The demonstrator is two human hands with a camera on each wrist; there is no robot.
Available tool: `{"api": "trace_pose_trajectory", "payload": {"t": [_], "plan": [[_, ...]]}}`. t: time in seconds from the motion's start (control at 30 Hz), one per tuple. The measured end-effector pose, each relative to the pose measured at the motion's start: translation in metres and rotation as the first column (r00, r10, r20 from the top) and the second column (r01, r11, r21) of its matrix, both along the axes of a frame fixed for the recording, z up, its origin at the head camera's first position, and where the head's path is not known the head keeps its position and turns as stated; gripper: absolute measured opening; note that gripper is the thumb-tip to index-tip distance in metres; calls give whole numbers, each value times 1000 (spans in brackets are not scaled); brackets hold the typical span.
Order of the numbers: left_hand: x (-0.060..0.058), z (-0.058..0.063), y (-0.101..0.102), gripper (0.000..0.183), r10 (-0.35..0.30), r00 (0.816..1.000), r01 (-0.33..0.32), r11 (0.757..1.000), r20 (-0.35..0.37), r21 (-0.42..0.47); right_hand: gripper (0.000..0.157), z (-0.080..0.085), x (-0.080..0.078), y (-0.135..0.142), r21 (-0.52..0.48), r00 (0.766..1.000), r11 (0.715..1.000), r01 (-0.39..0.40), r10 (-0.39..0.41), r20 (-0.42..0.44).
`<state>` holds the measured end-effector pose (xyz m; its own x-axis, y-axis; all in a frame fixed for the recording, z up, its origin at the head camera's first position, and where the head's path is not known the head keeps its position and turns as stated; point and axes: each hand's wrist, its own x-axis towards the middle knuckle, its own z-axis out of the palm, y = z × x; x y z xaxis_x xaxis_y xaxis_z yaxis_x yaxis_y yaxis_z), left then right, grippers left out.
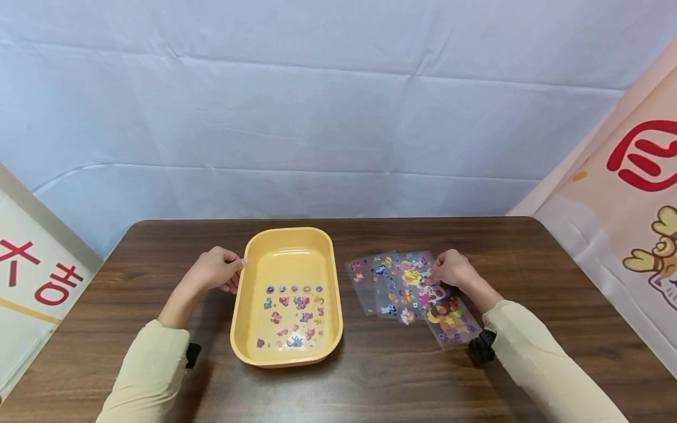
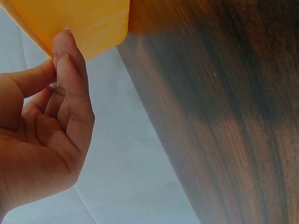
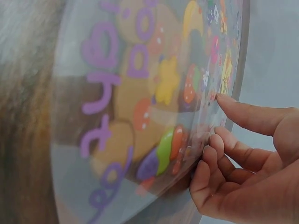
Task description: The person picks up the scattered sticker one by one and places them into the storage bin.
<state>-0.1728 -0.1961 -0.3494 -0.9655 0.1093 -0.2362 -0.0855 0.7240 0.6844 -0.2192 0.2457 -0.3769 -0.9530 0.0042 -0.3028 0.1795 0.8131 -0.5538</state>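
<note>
A yellow plastic tray [image 1: 242, 329] stands on the table with a clear sticker sheet [image 1: 285, 322] lying in it. At the tray's left side, my left hand [image 1: 215, 271] pinches the rim between thumb and fingers; the left wrist view shows this hand [image 2: 56, 112] close up. To the right, several clear sticker sheets [image 1: 394, 286] overlap in a fan, the nearest one a fruit sticker sheet [image 1: 451, 322]. My right hand [image 1: 456, 271] rests its fingertips at the fan's right side. In the right wrist view, the right hand [image 3: 252, 163] has bent fingers, with a gap between thumb and forefinger.
The dark wooden table [image 1: 381, 376] has its far edge in front of a pale cloth backdrop [image 1: 338, 117]. Printed banners stand at the left [image 1: 37, 276] and the right [image 1: 634, 194].
</note>
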Motion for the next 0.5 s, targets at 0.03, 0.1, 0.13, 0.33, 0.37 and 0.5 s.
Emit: {"api": "trace_pose_trajectory", "payload": {"t": [0.03, 0.1, 0.13, 0.33, 0.37, 0.5], "plan": [[0, 0, 0, 30, 1, 1000, -1, 1000, 0, 0, 19, 0, 0, 0, 3, 1000, 1000, -2, 2, -5], [-1, -1, 0, 30, 2, 1000, -2, 1000, -1, 0, 19, -1, 0, -1, 9, 1000, 1000, -5, 5, -13], [-1, -1, 0, 30, 2, 1000, -2, 1000, -1, -1, 19, -1, 1, -1, 13, 1000, 1000, -4, 5, -17], [-2, -3, -1, 30, 1, 1000, -1, 1000, 2, 5, 19, -3, 0, -1, 21, 1000, 1000, -1, 1, -16], [-2, -3, -1, 30, 1, 1000, -1, 1000, 2, 6, 18, -3, 0, -1, 19, 1000, 1000, -3, 3, -15], [-3, -4, -1, 30, 0, 1000, 0, 1000, 0, 10, 17, -3, -1, -1, 6, 1000, 1000, -22, 22, -21]]}}
